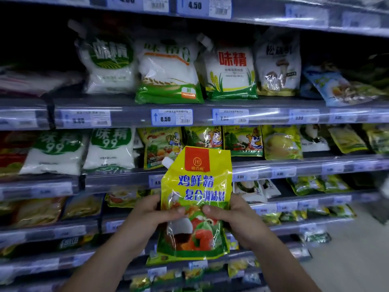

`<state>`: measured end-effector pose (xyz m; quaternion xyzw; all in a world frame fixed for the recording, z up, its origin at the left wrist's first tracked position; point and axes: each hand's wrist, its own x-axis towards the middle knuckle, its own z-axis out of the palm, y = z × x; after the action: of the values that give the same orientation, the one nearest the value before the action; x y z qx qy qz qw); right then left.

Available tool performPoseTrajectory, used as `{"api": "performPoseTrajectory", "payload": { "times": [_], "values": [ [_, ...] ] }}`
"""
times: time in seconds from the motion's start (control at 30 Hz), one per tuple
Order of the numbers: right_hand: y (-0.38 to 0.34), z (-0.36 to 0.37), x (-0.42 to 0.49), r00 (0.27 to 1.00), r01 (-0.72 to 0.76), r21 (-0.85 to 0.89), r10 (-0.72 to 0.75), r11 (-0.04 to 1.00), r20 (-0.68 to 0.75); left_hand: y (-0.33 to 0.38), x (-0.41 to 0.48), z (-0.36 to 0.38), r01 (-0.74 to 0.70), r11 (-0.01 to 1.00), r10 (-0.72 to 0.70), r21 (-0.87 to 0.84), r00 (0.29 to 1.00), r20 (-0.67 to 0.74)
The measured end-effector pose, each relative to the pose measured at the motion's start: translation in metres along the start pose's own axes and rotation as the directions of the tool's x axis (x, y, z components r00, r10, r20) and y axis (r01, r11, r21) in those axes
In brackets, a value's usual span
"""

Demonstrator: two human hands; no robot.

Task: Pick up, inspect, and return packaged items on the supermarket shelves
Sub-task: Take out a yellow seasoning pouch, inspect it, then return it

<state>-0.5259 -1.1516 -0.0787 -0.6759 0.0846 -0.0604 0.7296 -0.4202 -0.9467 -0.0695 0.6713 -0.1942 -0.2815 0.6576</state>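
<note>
A yellow seasoning pouch [196, 186] with a red logo panel, blue characters and a white corner spout is held upright in front of the shelves, its printed front facing me. My left hand [147, 218] grips its left edge, thumb on the front. My right hand [235, 218] grips the right edge the same way. Both thumbs meet near the pouch's middle, above a picture of vegetables.
Shelf rails [130, 118] with blue price tags run across several levels. White and green seasoning bags [168, 74] stand on the upper shelf, yellow packets [282, 144] on the one behind the pouch. Grey floor [357, 260] shows at the lower right.
</note>
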Motion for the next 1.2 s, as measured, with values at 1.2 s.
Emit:
{"api": "performPoseTrajectory", "payload": {
  "times": [1.2],
  "values": [
    [-0.009, -0.052, 0.042, 0.99, -0.093, 0.167, 0.074, 0.982, 0.117, 0.028, 0.044, 0.031, -0.242, 0.945, 0.12, -0.222, 0.883, -0.454]
  ]
}}
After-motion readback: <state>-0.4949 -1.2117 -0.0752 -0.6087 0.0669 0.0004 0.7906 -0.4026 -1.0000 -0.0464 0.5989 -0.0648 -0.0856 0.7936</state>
